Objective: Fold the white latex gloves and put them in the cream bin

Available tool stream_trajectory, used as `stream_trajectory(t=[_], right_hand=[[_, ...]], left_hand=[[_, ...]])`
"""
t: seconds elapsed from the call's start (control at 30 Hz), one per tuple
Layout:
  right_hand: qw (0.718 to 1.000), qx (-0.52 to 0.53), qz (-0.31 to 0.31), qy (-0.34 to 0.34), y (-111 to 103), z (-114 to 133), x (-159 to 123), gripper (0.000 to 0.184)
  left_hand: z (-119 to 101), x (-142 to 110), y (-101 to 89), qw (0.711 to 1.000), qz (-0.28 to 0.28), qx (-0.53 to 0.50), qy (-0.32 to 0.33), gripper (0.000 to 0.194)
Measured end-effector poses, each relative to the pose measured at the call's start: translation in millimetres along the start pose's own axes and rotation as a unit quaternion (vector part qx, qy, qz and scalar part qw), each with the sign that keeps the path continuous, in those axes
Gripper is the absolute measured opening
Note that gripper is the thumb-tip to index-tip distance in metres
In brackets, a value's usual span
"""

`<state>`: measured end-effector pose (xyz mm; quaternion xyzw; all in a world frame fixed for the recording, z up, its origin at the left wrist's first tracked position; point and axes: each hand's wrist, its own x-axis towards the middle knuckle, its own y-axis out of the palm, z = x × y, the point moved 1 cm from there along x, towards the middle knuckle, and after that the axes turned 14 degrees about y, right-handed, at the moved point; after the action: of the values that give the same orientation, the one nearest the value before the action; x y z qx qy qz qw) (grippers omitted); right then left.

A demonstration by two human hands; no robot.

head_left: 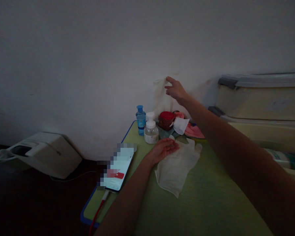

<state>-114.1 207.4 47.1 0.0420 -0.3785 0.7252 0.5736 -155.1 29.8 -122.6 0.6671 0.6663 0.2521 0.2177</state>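
Note:
On the green table (211,190) lies a thin off-white glove (175,173), spread with its cuff edge toward me. My left hand (163,150) rests over its upper left part, palm turned partly up and fingers stretched out. Raised near the wall, my right hand (175,90) pinches the top corner of a thin whitish piece (159,93) that looks like a second glove. This piece hangs down, and its lower end is hidden behind the things at the table's back. Some of the right fingers stick out loosely.
A blue bottle (141,121), a clear jar (151,132) with white lid, a red-lidded container (166,120), a white cloth-like piece (181,126) and pink cloth (193,131) stand behind. A phone (119,168) with red cable lies left. Storage boxes (260,101) line the right.

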Motion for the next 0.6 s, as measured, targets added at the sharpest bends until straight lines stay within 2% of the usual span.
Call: stream_trajectory(t=[0.13,0.27,0.4,0.5,0.6], right_hand=[[0.998,0.052,-0.028,-0.021,-26.6,16.2,8.1,0.054],[0.993,0.008,-0.088,-0.077,-51.8,35.2,1.9,0.047],[0.985,-0.053,-0.143,-0.078,-72.9,54.9,-19.6,0.045],[0.976,-0.093,-0.179,-0.08,-87.8,68.4,-39.8,0.041],[0.97,-0.119,-0.191,-0.094,-101.5,79.1,-57.7,0.031]], left_hand=[[0.7,0.8,-0.9,1.0,0.009,0.011,0.004,0.012],[1.2,2.0,-3.4,0.999,0.028,0.033,0.015,0.009],[3.2,3.3,-6.5,0.995,0.057,0.078,0.039,0.005],[5.2,3.0,-7.5,0.983,0.101,0.14,0.055,0.016],[5.9,1.4,-6.7,0.96,0.165,0.218,0.054,0.026]])
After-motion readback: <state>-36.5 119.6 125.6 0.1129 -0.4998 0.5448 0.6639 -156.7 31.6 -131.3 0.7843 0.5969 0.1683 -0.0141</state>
